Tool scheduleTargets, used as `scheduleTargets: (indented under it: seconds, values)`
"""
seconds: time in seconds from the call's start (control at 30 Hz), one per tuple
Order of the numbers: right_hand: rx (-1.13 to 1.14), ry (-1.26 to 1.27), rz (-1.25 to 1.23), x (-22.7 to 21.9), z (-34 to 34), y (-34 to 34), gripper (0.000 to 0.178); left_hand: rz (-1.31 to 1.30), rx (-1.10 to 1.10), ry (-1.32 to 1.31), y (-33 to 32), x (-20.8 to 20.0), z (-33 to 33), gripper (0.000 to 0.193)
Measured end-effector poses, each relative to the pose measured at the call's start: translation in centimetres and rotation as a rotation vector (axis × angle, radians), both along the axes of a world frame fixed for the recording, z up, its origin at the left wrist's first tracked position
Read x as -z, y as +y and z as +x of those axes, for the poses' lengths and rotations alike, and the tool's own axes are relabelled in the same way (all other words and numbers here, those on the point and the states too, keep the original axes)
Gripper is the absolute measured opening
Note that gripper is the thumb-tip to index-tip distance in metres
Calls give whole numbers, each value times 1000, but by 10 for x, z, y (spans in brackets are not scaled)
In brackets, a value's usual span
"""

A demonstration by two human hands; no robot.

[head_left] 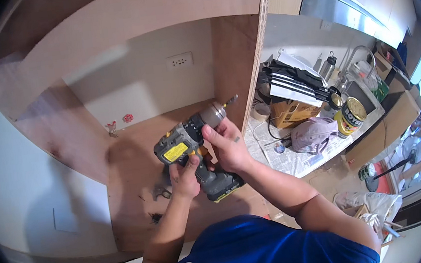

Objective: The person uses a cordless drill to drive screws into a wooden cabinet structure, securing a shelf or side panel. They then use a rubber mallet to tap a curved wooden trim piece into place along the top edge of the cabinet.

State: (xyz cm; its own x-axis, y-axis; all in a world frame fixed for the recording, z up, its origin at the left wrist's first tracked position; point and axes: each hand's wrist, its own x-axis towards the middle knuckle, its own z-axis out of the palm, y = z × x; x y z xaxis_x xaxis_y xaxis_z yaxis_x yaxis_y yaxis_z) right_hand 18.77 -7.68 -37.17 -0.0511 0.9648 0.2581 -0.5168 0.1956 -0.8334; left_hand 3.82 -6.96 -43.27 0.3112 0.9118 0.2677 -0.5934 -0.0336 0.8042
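Note:
A cordless drill [185,140], black and grey with a yellow label, is held up in front of me, its bit pointing to the upper right. My left hand [186,178] is closed round the grip near the trigger. My right hand [229,147] holds the front of the drill, its thumb just below the silver chuck [212,113]. A short drill bit [231,100] sticks out of the chuck. The battery [222,184] sits at the foot of the grip, below my right wrist.
A plywood cabinet surrounds the drill, with its side panel [237,55] at the right and a wall socket [179,60] behind. Small dark items [156,217] lie on its base. The paper-covered counter holds a cardboard box [291,114], a paint can [350,115] and a cloth bag [315,135].

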Motion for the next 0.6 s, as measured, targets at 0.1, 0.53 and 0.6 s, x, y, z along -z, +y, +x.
scheduleTargets:
  seconds: [0.1,0.53,0.6]
  values:
    - [81,-118,3,-25,28,16,40,-52,27,-42,9,-21,30,58]
    - [55,-273,153,-130,96,82,49,177,-126,-225,80,-118,114,36]
    - [55,-278,121,-130,96,83,50,169,-126,-219,83,-116,114,35]
